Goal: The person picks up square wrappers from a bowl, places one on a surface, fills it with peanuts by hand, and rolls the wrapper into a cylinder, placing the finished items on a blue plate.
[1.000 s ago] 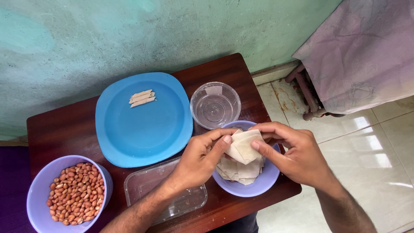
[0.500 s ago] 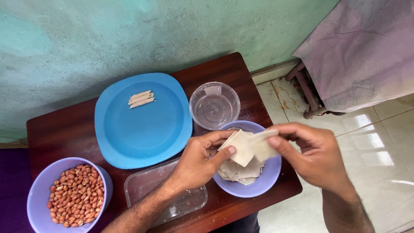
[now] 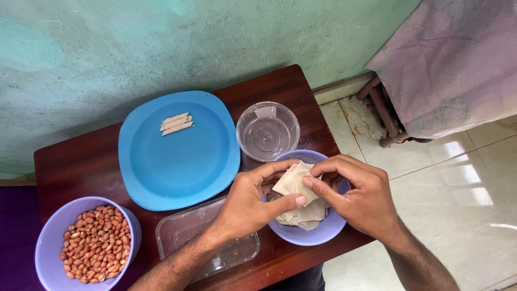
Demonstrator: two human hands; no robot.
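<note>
Pale wrapper: a thin cream square dough sheet (image 3: 293,182) is pinched above the lilac plastic bowl (image 3: 328,233), so it is lifted clear of the stack of sheets (image 3: 301,215) beneath
Left hand (image 3: 249,205): curled closed, the sheet's lower edge is gripped by thumb and fingers
Right hand (image 3: 358,196): closed on the opposite edge, as if a single layer is being peeled off
Nearby: a blue square plate (image 3: 180,156) with three rolled sticks (image 3: 176,123), a clear round tub (image 3: 267,132), a clear rectangular tray (image 3: 186,231) and a lilac bowl of peanuts (image 3: 86,242) are kept within reach on the dark wooden table (image 3: 81,164)
</note>
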